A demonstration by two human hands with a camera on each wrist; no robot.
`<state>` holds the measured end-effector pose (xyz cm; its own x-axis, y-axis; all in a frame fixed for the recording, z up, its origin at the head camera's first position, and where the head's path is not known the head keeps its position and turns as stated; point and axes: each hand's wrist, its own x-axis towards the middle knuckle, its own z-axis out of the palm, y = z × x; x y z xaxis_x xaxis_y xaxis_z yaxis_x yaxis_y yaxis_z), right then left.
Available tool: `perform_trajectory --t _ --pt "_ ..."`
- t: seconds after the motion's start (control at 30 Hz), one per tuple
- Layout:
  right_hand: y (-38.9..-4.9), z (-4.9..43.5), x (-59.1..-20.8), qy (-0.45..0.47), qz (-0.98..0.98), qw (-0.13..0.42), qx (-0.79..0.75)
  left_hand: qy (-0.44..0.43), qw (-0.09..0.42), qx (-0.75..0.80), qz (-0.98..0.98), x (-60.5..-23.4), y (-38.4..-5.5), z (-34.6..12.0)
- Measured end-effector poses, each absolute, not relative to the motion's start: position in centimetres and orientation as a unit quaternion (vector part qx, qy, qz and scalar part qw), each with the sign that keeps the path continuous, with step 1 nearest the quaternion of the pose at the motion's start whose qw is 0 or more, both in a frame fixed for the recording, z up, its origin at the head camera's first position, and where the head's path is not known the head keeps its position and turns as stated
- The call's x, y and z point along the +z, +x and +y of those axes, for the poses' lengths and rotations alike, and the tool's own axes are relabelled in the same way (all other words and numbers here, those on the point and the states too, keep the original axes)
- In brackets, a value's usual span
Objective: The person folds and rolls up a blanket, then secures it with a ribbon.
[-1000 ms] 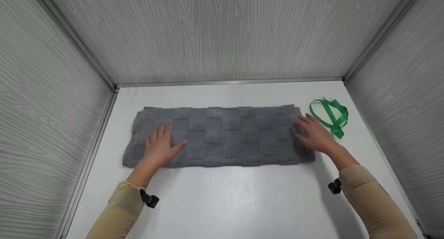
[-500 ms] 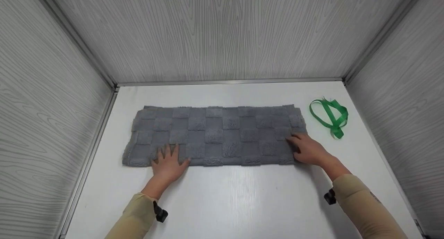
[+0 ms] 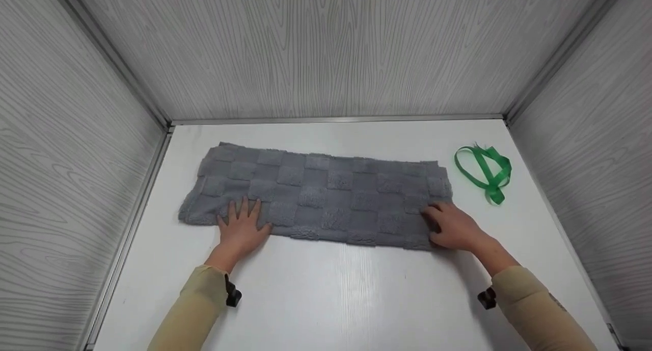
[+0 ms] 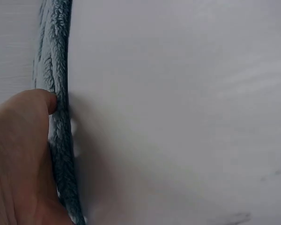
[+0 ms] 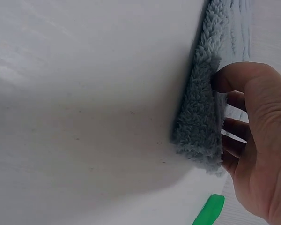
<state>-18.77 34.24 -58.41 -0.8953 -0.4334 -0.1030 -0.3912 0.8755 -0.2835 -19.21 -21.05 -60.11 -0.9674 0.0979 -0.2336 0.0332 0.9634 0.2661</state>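
A long grey folded towel point(image 3: 326, 193) with a raised check pattern lies on the white table, tilted so that its right end sits nearer the person. My left hand point(image 3: 243, 231) rests palm down over its near edge, fingers spread straight on the cloth. In the left wrist view, the thumb point(image 4: 30, 105) lies at the plush fold. At the right end my right hand point(image 3: 455, 228) has curled fingers on top and the thumb at the near edge. The right wrist view shows the towel's thick corner point(image 5: 199, 117) between that thumb and the fingers.
A loose loop of green ribbon point(image 3: 491, 175) lies to the right of the towel, beyond the right hand. Grey wood-grain panels point(image 3: 336, 50) enclose the table at the back and both sides. Bare white tabletop point(image 3: 346, 295) shows in front.
Both hands slid back to the near edge. Over the last half second the towel turned slightly: its left end moved away from the person, its right end nearer. The ribbon stayed put.
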Motion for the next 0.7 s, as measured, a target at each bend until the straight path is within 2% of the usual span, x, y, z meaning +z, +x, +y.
perform_trajectory --t 0.4,0.7 --pt "-17.3 33.5 -58.0 -0.235 0.961 0.084 -0.119 0.072 0.153 0.115 0.979 -59.4 -23.0 -22.2" --pt "-16.6 32.5 -57.4 -0.249 0.955 0.104 -0.127 0.088 0.142 0.122 0.978 -58.8 -24.0 -22.9"
